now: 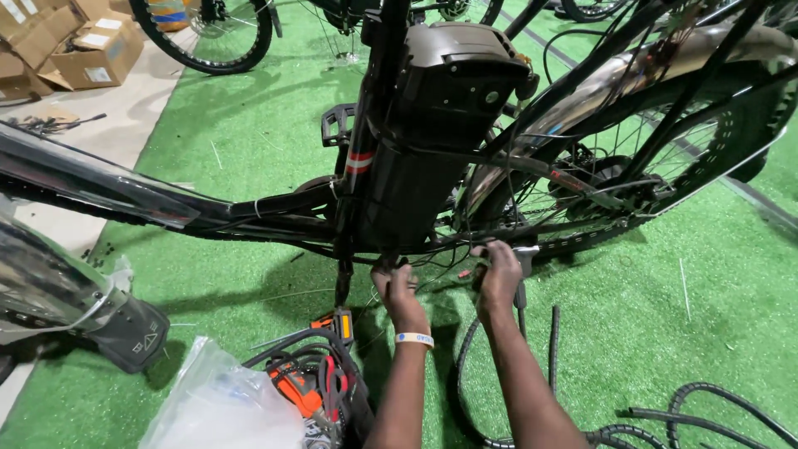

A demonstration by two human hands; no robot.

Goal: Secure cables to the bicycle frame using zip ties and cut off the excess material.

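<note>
Closest to my lens, a crumpled clear plastic bag [220, 403] lies on the green turf [665, 333], just beside an orange and black tool [312, 387] tangled in cords. Both my forearms reach up from the bottom edge toward the underside of the black bicycle frame [274, 204]. My left hand [396, 287], a pale band on its wrist, presses up among the thin black wires [432, 262] below the battery case [432, 125] — whether its fingers are closed on one I cannot tell. My right hand [497, 274] is wrapped around a grey-handled tool [524, 270] near the rear wheel [632, 158]. Black corrugated tubing [706, 407] snakes over the turf at right — cardboard boxes [79, 46] sit far left.
</note>
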